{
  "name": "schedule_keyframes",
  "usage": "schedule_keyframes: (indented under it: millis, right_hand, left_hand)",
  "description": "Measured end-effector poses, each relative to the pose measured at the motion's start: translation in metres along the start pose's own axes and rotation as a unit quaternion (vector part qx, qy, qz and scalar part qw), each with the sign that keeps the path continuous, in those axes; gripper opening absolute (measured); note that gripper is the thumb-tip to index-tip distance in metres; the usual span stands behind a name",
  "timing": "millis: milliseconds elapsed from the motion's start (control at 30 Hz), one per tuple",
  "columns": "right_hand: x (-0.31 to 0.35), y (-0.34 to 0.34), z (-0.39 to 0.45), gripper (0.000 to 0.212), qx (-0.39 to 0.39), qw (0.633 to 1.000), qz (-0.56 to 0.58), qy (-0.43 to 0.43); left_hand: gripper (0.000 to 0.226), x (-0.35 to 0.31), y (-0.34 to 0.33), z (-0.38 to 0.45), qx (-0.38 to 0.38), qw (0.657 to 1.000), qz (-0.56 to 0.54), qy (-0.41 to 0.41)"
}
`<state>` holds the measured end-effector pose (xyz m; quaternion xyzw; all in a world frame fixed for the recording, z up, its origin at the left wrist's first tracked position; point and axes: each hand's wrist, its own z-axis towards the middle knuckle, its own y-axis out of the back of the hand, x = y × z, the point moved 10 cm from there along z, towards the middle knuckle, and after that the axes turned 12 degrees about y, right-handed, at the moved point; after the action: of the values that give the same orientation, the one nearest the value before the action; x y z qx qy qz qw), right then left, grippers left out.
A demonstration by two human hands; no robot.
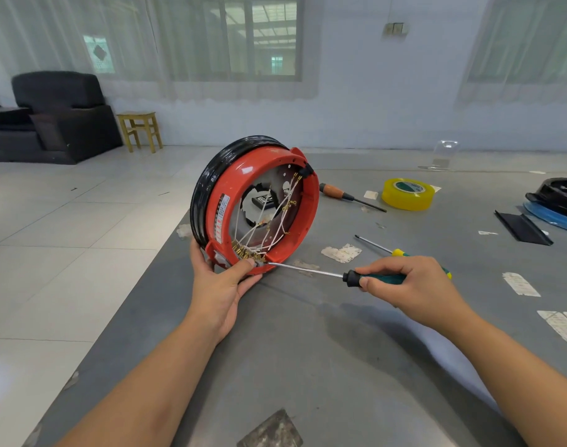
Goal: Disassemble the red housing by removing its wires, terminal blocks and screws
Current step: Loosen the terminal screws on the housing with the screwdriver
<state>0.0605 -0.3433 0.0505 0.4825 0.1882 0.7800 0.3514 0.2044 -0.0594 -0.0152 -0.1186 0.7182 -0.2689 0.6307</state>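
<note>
The round red housing (230, 185) with a black rim stands on edge on the grey table (308, 350), its open side facing me. White wires (275, 221) with brass terminals cross its inside and gather at its bottom edge. My left hand (221, 279) grips the housing's bottom edge, with the thumb pressed beside the terminals. My right hand (411, 285) holds a green-and-black-handled screwdriver (350, 275) almost level. Its tip touches the inside of the bottom edge, next to my left thumb.
A second screwdriver with a yellow handle (377, 247) lies just behind my right hand. A wooden-handled screwdriver (346, 195) and a yellow tape roll (408, 193) lie further back. A black part on blue plastic (556, 201) sits at the far right. The table's left edge runs close to the housing.
</note>
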Motion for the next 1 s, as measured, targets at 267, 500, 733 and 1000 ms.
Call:
schedule_keyframes:
  millis: [267, 500, 733, 1000]
  right_hand:
    - [0.000, -0.003, 0.003, 0.013, 0.026, 0.999, 0.006, -0.028]
    - [-0.005, -0.014, -0.011, 0.013, 0.000, 0.999, 0.040, -0.021]
    - [0.000, -0.022, -0.015, 0.026, -0.012, 0.999, 0.042, 0.002]
    - [0.003, -0.035, -0.016, 0.022, -0.007, 0.999, 0.030, 0.023]
  left_hand:
    - [0.090, 0.002, 0.000, 0.003, -0.009, 1.000, 0.023, 0.002]
    - [0.071, 0.000, 0.002, 0.004, -0.014, 1.000, 0.021, 0.009]
    - [0.074, -0.001, 0.010, 0.007, -0.031, 0.999, -0.022, 0.020]
    - [0.077, -0.002, 0.014, 0.006, -0.062, 0.991, -0.114, 0.036]
